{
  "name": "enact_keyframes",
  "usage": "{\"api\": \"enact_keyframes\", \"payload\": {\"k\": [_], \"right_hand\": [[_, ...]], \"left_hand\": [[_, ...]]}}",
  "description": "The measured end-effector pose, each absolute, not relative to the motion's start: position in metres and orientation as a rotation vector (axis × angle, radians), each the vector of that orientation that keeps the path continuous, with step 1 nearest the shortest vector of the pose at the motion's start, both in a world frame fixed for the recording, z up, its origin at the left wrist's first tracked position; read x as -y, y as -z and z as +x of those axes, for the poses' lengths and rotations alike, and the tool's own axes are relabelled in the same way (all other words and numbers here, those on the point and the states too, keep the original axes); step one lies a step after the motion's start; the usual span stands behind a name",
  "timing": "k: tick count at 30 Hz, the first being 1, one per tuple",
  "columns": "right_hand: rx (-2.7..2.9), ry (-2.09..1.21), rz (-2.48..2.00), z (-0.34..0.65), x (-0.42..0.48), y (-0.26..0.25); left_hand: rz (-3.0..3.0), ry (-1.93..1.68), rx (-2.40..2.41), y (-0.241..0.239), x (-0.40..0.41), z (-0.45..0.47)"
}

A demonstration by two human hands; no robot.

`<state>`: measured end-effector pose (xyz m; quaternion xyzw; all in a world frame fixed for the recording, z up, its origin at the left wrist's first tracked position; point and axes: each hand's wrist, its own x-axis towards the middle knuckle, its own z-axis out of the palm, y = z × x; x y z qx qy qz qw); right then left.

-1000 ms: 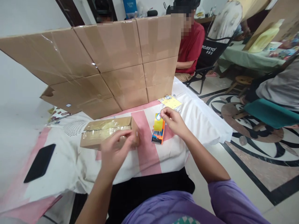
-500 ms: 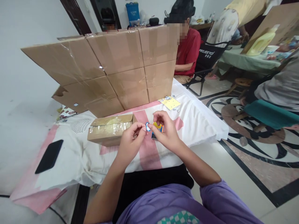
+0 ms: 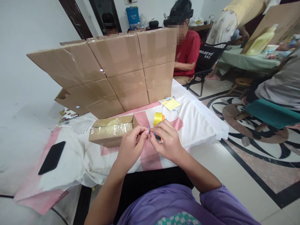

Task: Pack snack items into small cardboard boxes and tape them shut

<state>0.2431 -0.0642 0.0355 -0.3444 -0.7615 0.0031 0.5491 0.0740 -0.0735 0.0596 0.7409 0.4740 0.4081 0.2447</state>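
Between the fingertips of both hands is a small blue-and-white piece (image 3: 148, 129), mostly hidden and too small to name. My left hand (image 3: 133, 142) pinches it from the left, thumb against forefinger. From the other side my right hand (image 3: 167, 139) closes thumb and fingers on it. Just behind the right fingers lies a yellow, orange and dark item (image 3: 158, 118), partly covered by that hand. A closed cardboard box (image 3: 112, 129) with clear tape over its top sits beside my left hand.
A tall wall of taped cardboard (image 3: 126, 68) stands across the table's back. A yellow sheet with small bits (image 3: 172, 104) lies at its foot. A black phone-like slab (image 3: 52, 157) is on the left. Behind the cardboard sits a person in red (image 3: 191, 47); others are nearby.
My right thumb and fingers have come together on the small piece, which now shows edge-on instead of face-on. More of the yellow item is visible behind the right hand.
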Motion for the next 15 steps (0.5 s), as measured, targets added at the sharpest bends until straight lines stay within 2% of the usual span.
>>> {"api": "enact_keyframes", "payload": {"k": [15], "right_hand": [[1.899,0.021,-0.956,0.253,0.081,-0.037]], "left_hand": [[2.02,-1.041,-1.37,-0.067,0.081,0.085]]}}
